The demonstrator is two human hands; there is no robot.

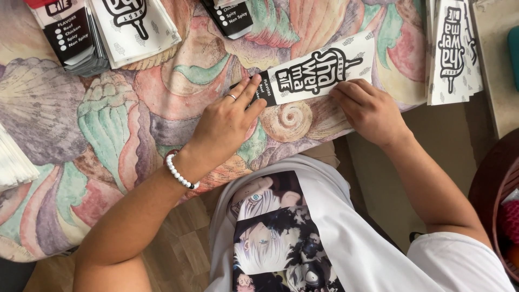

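Note:
A long flat paper sleeve [319,73], white with black printing and a black end, lies slanted on a cloth with a seashell pattern [108,119]. My left hand [227,121], with a ring and a white bead bracelet, presses its fingers flat on the sleeve's black left end. My right hand [367,108] rests with curled fingers on the sleeve's lower right edge. Both hands press the sleeve down on the cloth rather than lift it.
Stacks of the same printed sleeves lie at the top left [135,24], top middle [232,16] and right [451,51]. White paper edges [13,162] show at the left. A dark round wooden piece [494,184] stands at the lower right.

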